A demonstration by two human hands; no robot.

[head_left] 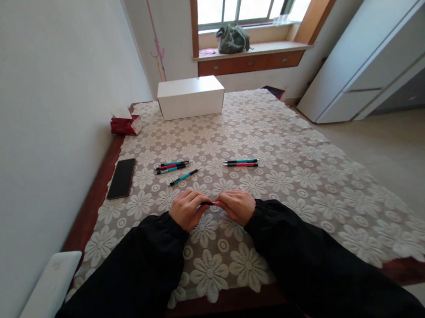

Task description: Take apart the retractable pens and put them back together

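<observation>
Resting on the lace tablecloth [297, 170] near the person's edge of the table, the left hand [188, 209] and the right hand [237, 206] meet knuckle to knuckle, each curled closed around one end of a small pen [210, 203]. Only a short black and pink stretch of that pen shows in the gap between the fingertips; the rest is hidden inside the two fists. Both black sleeves run back from the wrists toward the camera.

Beyond the hands, toward the middle of the table, lie more pens. A loose group of teal and red pens [173, 166] sits ahead and to the left, with a single teal pen [184, 176] lying at a slant just nearer to the hands. A pair of pens [241, 163], one teal and one red, lies side by side ahead and slightly to the right. None of these touches the hands.

A dark phone [121, 178] lies flat at the left edge of the cloth, close to the wall. At the far end stands a white box [191, 97], with a red tissue pack [125, 124] to its left. The right half of the cloth is open, and bare floor runs along that side of the table. A white device [41, 303] lies at the near left corner beside the left sleeve.
</observation>
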